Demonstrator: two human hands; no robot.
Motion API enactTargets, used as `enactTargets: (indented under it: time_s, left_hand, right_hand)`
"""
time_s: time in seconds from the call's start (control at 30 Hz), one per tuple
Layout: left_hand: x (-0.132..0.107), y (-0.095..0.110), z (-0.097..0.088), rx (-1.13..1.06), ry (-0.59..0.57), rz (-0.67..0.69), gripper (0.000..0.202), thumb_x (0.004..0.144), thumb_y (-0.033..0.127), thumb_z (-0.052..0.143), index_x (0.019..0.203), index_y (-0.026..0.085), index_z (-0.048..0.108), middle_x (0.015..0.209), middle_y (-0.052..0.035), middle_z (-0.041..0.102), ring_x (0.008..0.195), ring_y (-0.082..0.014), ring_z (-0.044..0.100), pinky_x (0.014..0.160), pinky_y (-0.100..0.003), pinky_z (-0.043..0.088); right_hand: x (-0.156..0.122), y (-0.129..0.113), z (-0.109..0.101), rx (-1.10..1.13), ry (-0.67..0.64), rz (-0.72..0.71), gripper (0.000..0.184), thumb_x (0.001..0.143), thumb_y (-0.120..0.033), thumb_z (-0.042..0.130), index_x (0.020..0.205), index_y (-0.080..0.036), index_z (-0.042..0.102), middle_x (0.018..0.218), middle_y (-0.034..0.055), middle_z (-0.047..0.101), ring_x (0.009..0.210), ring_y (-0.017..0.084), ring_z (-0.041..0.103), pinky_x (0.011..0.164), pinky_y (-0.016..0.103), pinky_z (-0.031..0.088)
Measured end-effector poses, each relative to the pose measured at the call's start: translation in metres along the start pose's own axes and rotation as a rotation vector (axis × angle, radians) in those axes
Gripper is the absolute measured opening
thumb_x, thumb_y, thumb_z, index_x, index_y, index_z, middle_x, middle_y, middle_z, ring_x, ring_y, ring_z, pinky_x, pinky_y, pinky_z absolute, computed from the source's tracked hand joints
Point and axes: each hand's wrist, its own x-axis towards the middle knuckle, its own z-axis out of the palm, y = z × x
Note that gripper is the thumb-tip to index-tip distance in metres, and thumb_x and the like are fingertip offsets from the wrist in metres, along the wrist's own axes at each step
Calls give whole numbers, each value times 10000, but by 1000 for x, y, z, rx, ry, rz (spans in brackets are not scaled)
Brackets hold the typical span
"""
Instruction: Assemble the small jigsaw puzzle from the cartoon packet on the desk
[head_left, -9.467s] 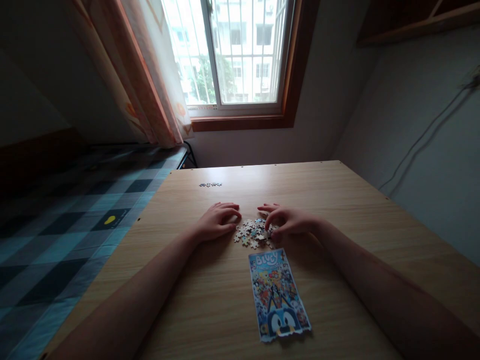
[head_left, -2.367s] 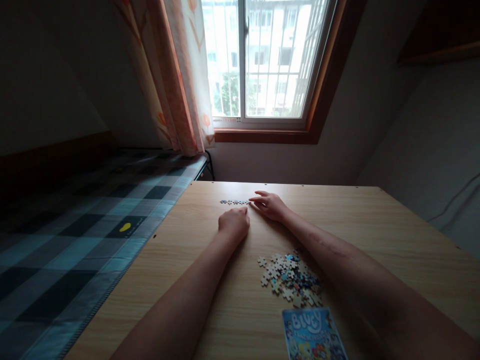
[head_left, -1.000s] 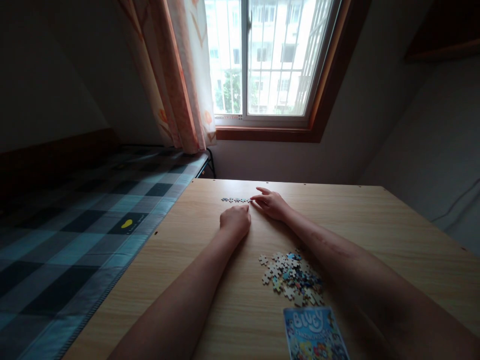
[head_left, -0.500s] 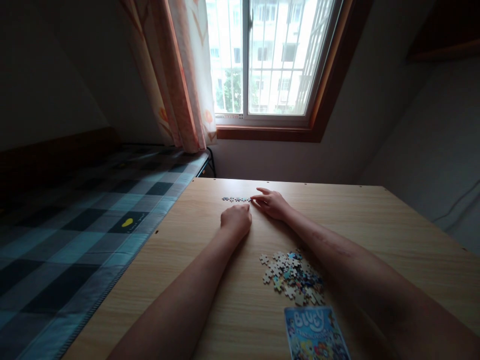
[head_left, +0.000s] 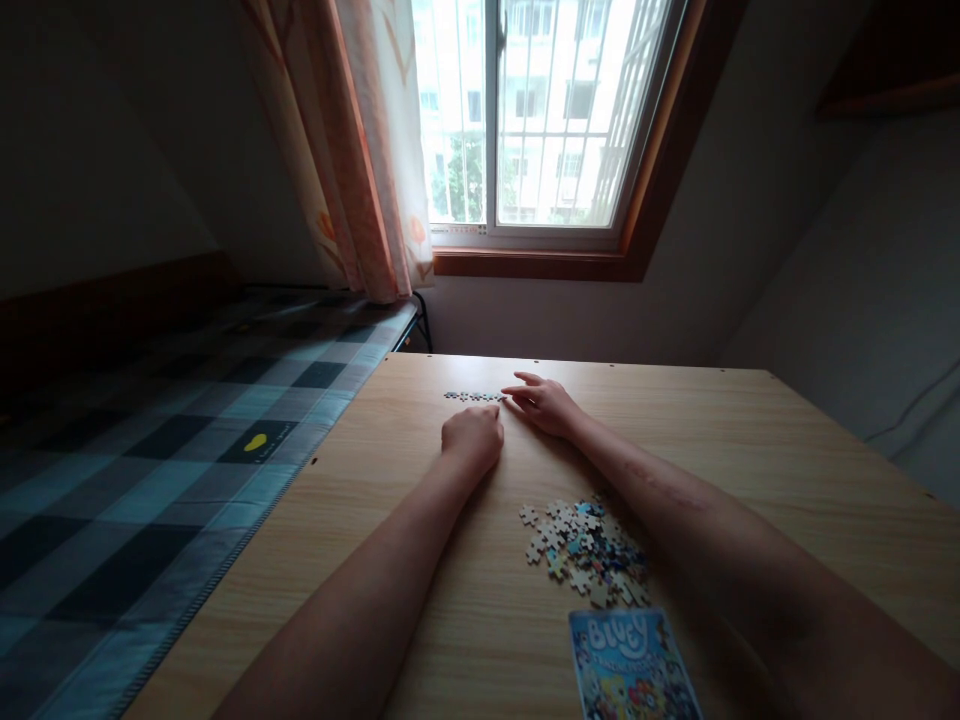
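A short row of joined puzzle pieces [head_left: 472,396] lies far out on the wooden table [head_left: 750,450]. My right hand [head_left: 546,403] rests at the row's right end, fingers stretched toward it and touching the last piece. My left hand [head_left: 473,438] lies just below the row, curled into a loose fist; whether anything is inside it I cannot make out. A pile of loose puzzle pieces [head_left: 583,552] sits nearer to me between my forearms. The colourful printed puzzle picture card [head_left: 630,668] lies at the table's near edge.
A bed with a blue checked cover [head_left: 150,460] runs along the table's left side. Behind the table are a barred window [head_left: 540,110] and an orange-patterned curtain [head_left: 352,150]. A grey wall [head_left: 862,270] stands to the right.
Since 9.5 s ago both hands left the loose pile and reached out to the far row of joined pieces. Over the last second they have hardly moved.
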Motion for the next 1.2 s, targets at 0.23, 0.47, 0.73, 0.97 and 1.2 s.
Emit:
enactTargets:
  time_s: [0.23, 0.47, 0.73, 0.97, 1.2]
  left_hand:
    - [3, -6, 4, -9, 25, 16, 320, 934, 320, 410, 1063, 252, 695, 1011, -99, 724, 907, -259, 678, 763, -344, 496]
    - [0, -7, 2, -12, 50, 16, 312, 935, 313, 420, 1068, 260, 698, 1013, -91, 728, 909, -264, 683, 774, -353, 503]
    - [-1, -5, 3, 26, 92, 66, 276, 899, 258, 439, 1031, 224, 679, 991, -97, 727, 892, -260, 683, 747, -334, 501]
    - [-2, -3, 2, 16, 80, 12, 283, 900, 265, 429, 1072, 205, 645, 997, -95, 719, 882, -243, 667, 757, -320, 481]
    - [-23, 1, 10, -28, 208, 34, 311, 896, 370, 480, 1084, 204, 665, 1174, -117, 647, 1114, -293, 558, 937, -384, 445]
  right_hand:
    - [5, 23, 0, 531, 188, 270, 302, 923, -319, 549, 1149, -202, 711, 1156, 84, 718, 1068, 204, 675, 975, 373, 520]
    - [-22, 21, -21, 690, 141, 297, 289, 812, -397, 680, 991, -180, 746, 1019, 86, 752, 938, 208, 707, 901, 372, 556]
    - [-103, 19, -62, 1055, 331, 493, 331, 785, -459, 711, 974, -187, 699, 960, 85, 738, 850, 190, 727, 817, 350, 600]
    - [-155, -7, -78, 1261, 438, 596, 290, 708, -386, 784, 906, -190, 704, 830, 40, 712, 728, 146, 690, 767, 300, 598]
    - [-167, -26, -84, 1269, 548, 643, 305, 657, -331, 769, 924, -193, 714, 804, 18, 694, 693, 130, 658, 720, 285, 574]
